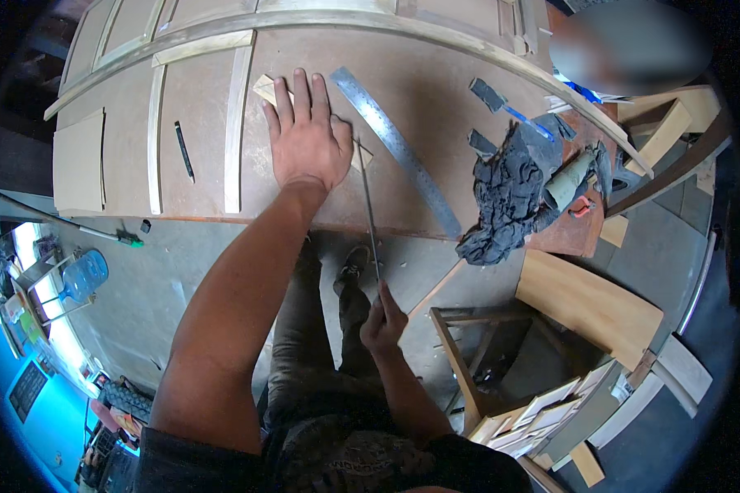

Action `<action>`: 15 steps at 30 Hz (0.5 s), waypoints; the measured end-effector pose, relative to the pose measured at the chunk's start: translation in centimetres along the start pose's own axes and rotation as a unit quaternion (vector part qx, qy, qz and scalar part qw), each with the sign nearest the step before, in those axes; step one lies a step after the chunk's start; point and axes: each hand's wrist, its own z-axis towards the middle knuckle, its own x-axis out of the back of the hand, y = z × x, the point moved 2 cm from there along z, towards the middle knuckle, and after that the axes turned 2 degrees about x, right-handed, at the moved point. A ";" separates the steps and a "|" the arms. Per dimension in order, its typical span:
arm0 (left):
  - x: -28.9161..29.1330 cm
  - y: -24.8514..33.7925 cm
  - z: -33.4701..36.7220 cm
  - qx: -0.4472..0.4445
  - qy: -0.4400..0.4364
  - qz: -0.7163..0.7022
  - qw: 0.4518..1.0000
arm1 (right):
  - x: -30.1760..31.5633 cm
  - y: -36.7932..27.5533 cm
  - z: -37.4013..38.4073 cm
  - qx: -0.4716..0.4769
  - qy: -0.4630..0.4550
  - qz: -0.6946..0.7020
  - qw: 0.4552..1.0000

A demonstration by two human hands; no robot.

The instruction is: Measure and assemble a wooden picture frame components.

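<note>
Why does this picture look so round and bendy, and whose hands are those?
There's no robot here, just someone's bare hands. A wide camera worn on their head looks down, so straight edges look bent. The left hand lies flat over a small pale wood piece on a brown table. The right hand holds one end of a long thin tool; I can't tell exactly what kind. Also on the table are a shiny metal strip, a black pencil and a crumpled dark cloth.

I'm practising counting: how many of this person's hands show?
2: the left hand is flat on a wood piece; the right hand, lower in view, holds a thin tool.
</note>
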 end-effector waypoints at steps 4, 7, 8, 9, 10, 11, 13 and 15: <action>-0.1 -0.1 -0.6 -0.008 0.003 0.011 1.000 | -2.6 -0.8 6.3 0.010 -0.006 -0.017 1.000; -0.6 -0.1 -0.7 -0.004 0.007 0.002 1.000 | -2.1 0.1 4.2 0.001 -0.002 -0.013 1.000; -0.5 0.0 -0.7 -0.004 0.006 0.003 1.000 | -1.4 0.5 2.2 -0.009 -0.008 -0.020 1.000; -0.3 0.1 -0.7 -0.004 0.005 0.003 1.000 | -0.8 0.5 0.5 -0.010 -0.009 -0.019 1.000; -0.1 0.2 -0.6 -0.004 0.004 0.001 1.000 | -0.2 0.4 -0.7 -0.005 -0.009 -0.022 1.000; 0.0 0.2 -0.4 -0.003 0.004 0.002 1.000 | 0.2 0.7 -1.6 0.001 -0.010 -0.026 1.000; 0.1 -0.1 -0.5 -0.004 0.011 -0.002 1.000 | -1.5 -0.3 2.0 0.051 0.024 -0.019 0.998; -0.2 0.0 -0.6 -0.002 0.010 -0.002 1.000 | -2.7 -0.6 5.6 -0.007 -0.031 0.000 0.999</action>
